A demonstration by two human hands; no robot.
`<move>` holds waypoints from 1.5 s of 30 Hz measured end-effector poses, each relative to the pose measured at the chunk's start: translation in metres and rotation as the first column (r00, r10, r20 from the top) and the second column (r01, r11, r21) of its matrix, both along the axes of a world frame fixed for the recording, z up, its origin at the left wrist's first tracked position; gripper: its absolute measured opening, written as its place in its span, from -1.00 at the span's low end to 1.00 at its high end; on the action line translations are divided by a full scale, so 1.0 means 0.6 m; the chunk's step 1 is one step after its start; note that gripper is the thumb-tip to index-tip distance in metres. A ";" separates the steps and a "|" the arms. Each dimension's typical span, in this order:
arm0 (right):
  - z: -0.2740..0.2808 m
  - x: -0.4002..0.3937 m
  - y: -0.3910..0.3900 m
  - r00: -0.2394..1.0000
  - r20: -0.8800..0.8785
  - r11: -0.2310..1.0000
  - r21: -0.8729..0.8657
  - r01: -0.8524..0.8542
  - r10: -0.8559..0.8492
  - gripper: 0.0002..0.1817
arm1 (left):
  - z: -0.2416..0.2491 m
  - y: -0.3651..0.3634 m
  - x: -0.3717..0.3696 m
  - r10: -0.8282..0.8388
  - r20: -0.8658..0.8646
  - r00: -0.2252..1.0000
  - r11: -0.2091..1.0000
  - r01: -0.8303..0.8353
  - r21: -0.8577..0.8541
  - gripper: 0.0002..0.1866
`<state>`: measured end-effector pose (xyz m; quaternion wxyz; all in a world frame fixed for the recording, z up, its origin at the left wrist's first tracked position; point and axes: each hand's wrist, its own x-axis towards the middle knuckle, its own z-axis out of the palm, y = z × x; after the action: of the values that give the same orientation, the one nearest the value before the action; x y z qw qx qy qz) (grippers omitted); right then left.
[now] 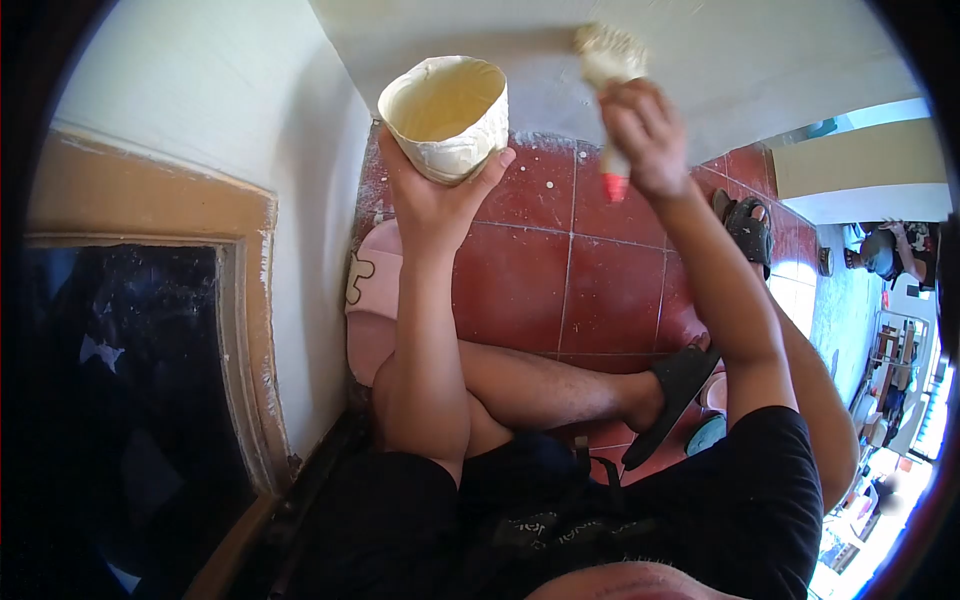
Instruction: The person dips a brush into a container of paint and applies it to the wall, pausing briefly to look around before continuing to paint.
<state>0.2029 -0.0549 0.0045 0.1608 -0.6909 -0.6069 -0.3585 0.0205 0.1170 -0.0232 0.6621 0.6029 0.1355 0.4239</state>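
Observation:
My left hand (432, 190) is wrapped around the lower part of a cream-coated paint cup (462, 152), tilted so its opening shows pale paint inside. In my right hand (645, 135) is a paintbrush (612, 58), gripped around its handle, whose red end (614, 187) sticks out below the fist. The bristles are thick with cream paint and overlap the pale wall (720, 55) in this view. Some blur softens the right hand and brush.
Red floor tiles (515, 290) with white paint spots lie below. A pink slipper (375, 290) is beside the left wall. At left is a wooden frame (255, 330) around a dark pane. Another person's sandalled foot (750, 230) is near the right. Shelves (890, 340) stand farther right.

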 end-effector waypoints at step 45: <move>-0.185 0.022 0.024 0.901 -0.433 0.930 -0.324 -0.176 0.019 -0.73 | -0.039 0.019 -0.010 0.033 -0.091 0.995 0.996 -0.026 0.085 -0.03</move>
<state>0.2164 -0.0403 -0.1066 0.1788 -0.7378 -0.6465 -0.0761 0.0142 0.1286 -0.0463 0.6230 0.6470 0.1569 0.4107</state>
